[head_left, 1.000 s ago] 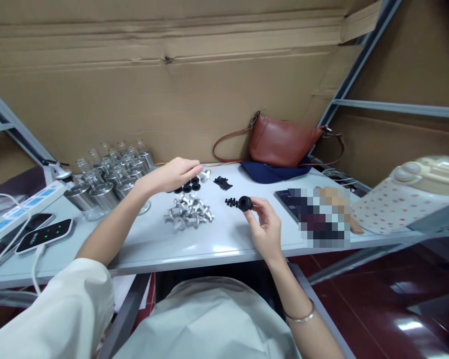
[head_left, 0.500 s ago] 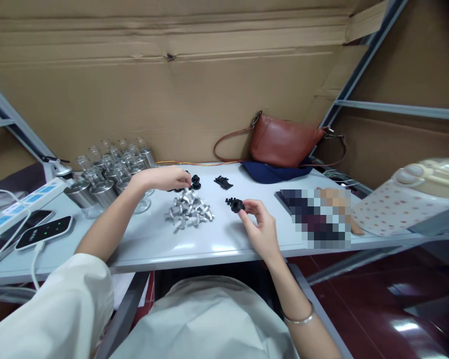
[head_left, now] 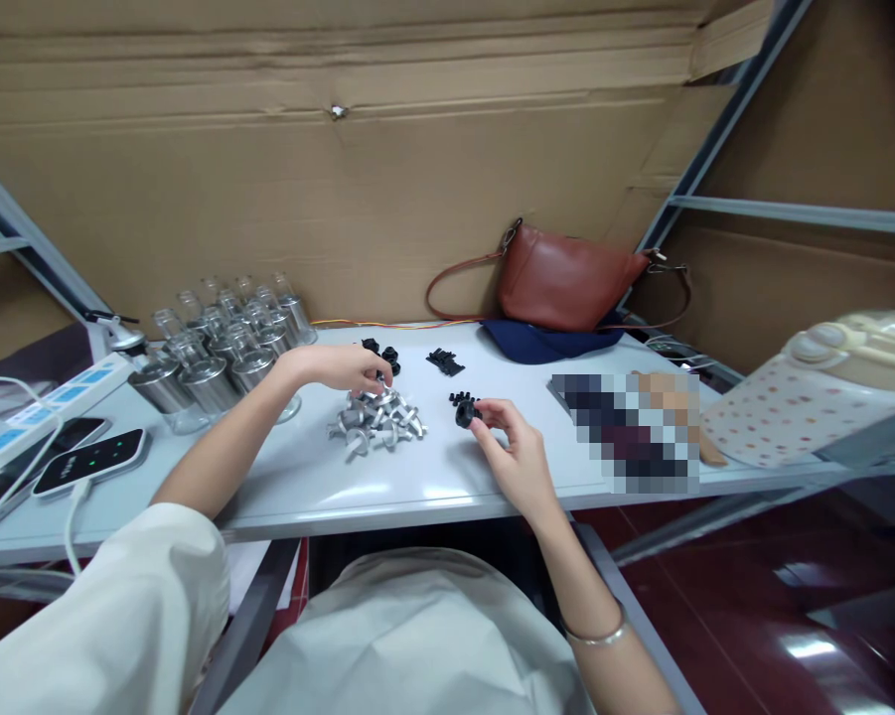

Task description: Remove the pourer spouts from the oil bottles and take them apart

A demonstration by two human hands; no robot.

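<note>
My left hand (head_left: 350, 367) reaches over the back of a pile of silver metal spout-like pieces (head_left: 379, 427), fingers bent together at its top edge. Whether a piece is pinched between the fingertips is hard to make out. In my right hand (head_left: 518, 447) is a black ribbed round cap (head_left: 466, 413), gripped between thumb and fingers just above the table. Several tiny black parts (head_left: 462, 397) lie right behind that cap. More black caps (head_left: 390, 357) stand beyond my left hand, and a small heap of flat black strips (head_left: 445, 361) lies to their right.
Glass bottles with metal sleeves (head_left: 209, 382) stand at the left, near a power strip (head_left: 52, 412) and a charging pad (head_left: 89, 462). A brown bag (head_left: 566, 283) rests on a dark blue cap (head_left: 543, 343) at the back. A dotted white container (head_left: 775, 407) is at right.
My left hand has shifted slightly right and down over the silver pile. My right hand has turned the black cap a little and moved it slightly left.
</note>
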